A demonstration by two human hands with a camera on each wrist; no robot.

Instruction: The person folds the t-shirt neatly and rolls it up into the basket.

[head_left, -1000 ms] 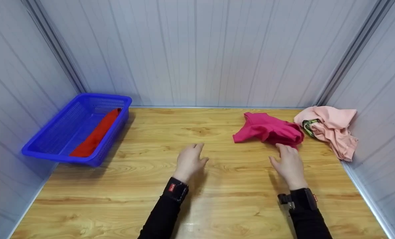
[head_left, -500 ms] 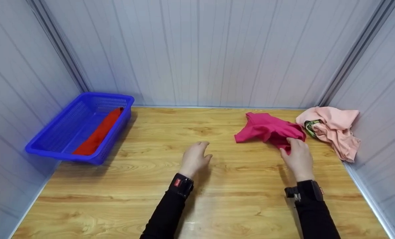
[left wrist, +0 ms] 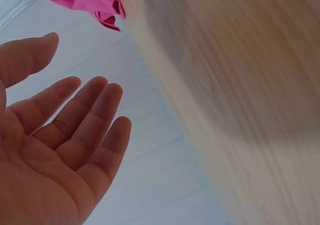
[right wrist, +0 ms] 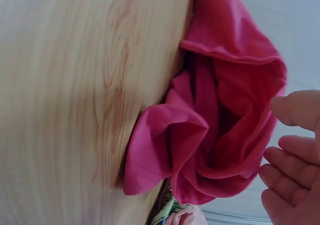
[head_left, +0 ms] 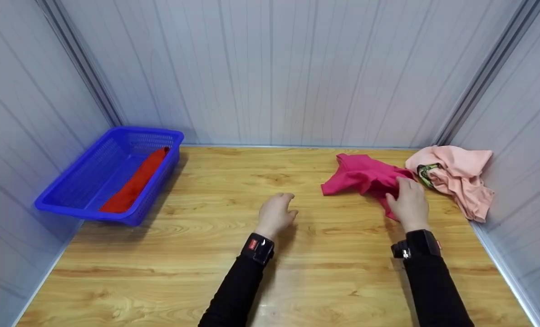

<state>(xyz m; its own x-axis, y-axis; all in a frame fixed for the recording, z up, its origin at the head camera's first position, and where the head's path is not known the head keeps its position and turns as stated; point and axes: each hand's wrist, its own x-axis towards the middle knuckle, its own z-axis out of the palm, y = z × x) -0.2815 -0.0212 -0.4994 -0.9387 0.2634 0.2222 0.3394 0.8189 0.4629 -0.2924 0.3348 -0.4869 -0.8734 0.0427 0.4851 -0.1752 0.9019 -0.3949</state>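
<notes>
On our wooden table point(head_left: 161, 281), the hot-pink garment point(head_left: 354, 175) lies crumpled toward the back right corner. Our right hand point(head_left: 410, 204) is at it, fingers loosely out, can't tell if touching; our left hand point(head_left: 274, 215), fingers relaxed, holds nothing.

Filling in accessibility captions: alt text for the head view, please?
A person's right hand is at a crumpled magenta cloth on a wooden table, contact unclear; the left hand, holding nothing, is nearer the middle. A blue basket holding a red cloth sits at left, a crumpled pale pink cloth at right.
</notes>
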